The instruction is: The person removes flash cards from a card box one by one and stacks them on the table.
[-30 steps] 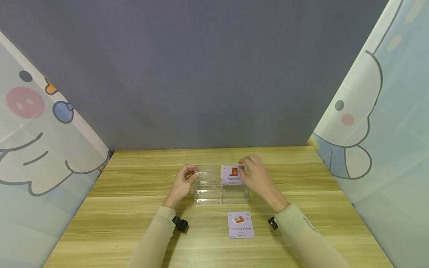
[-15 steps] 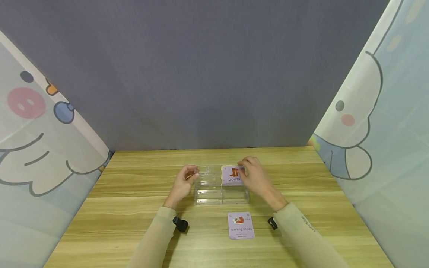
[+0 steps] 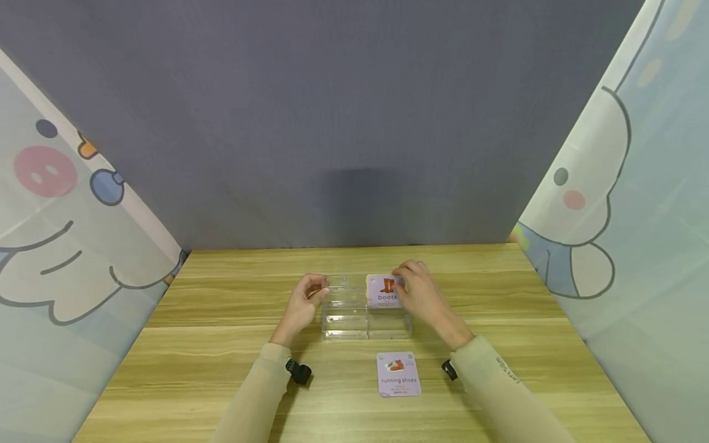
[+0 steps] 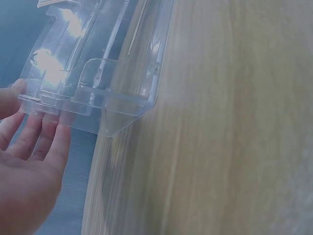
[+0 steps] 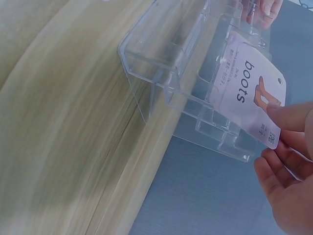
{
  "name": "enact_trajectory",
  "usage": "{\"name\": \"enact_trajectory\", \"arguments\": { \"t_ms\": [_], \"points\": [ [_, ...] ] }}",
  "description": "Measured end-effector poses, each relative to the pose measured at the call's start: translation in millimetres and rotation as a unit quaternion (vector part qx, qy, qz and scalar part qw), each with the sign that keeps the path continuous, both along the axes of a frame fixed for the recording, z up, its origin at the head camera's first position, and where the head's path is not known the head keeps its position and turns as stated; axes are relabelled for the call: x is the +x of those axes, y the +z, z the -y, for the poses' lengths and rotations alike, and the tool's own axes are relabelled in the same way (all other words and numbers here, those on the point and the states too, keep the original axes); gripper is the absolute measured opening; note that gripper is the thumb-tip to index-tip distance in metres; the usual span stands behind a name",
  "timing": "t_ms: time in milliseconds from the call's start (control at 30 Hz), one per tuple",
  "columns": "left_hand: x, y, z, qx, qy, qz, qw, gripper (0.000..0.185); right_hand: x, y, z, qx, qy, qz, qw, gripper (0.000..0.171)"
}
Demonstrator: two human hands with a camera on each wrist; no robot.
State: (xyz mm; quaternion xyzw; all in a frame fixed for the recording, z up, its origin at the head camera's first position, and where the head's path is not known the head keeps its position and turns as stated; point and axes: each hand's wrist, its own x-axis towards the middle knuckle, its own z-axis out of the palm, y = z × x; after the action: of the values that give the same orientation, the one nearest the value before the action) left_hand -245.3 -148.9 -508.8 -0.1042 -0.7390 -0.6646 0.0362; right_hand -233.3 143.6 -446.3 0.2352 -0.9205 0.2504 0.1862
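A clear plastic tiered holder (image 3: 367,321) with two columns of compartments stands on the table. My left hand (image 3: 302,301) grips its left side near the top; in the left wrist view, the thumb lies over the edge of the holder and the fingers (image 4: 57,147) curl beneath. At the upper right compartment, my right hand (image 3: 425,298) pinches the right edge of a lilac flashcard (image 5: 244,90) printed "boots" with a picture of brown boots. The card's lower end sits within the clear walls. The thumb (image 5: 288,116) is on its face, with the fingers behind.
A second lilac flashcard (image 3: 399,375), reading "running shoes", lies face up on the wooden table (image 3: 221,344) in front of the holder. Behind the table rises a grey partition (image 3: 354,123), with cartoon-printed curtains (image 3: 587,184) on both sides.
Hardly anything differs. Both hands keep their places on the holder and the boots card, and the view has shifted very slightly.
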Motion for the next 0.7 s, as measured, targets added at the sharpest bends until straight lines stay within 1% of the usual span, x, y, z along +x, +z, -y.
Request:
{"name": "enact_trajectory", "arguments": {
  "t_ms": [200, 700],
  "points": [
    [0.1, -0.2, 0.5, -0.001, -0.001, 0.0, 1.0, 0.028, -1.5, -1.9, 1.8, 0.003, -0.003, 0.003, 1.0, 0.033],
    [0.0, 0.2, 0.2, -0.002, -0.004, 0.001, 1.0, 0.029, -3.2, -3.5, 4.1, 0.001, -0.016, 0.016, 1.0, 0.03]
  ]
}}
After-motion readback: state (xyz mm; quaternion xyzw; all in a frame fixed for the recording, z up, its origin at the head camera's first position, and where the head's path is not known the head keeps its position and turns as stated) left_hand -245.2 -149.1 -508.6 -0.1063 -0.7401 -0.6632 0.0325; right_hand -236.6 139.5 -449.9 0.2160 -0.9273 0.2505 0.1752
